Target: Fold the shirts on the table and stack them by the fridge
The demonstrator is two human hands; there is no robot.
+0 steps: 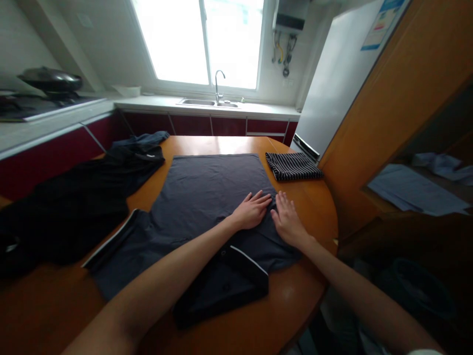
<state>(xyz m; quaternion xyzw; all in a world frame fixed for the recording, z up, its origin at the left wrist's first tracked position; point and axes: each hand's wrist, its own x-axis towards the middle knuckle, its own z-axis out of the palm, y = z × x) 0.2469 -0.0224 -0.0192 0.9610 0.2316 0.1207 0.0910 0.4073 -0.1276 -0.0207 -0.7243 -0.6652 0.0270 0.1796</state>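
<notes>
A dark grey polo shirt (199, 197) lies spread flat on the orange wooden table (303, 296), collar (225, 286) toward me and one white-trimmed sleeve (111, 241) out to the left. My left hand (253, 209) rests palm down on the shirt near its right edge, fingers apart. Beside it, my right hand (288, 219) lies flat on the shirt's right side, fingers extended. The two hands almost touch. Neither one holds anything.
A folded black-and-white striped garment (293, 166) sits at the table's far right. A pile of black clothes (74, 202) covers the left side, with a blue garment (142, 140) behind it. Beyond are a counter with a sink (209, 102), a stove pan (51, 81) and a fridge (332, 84).
</notes>
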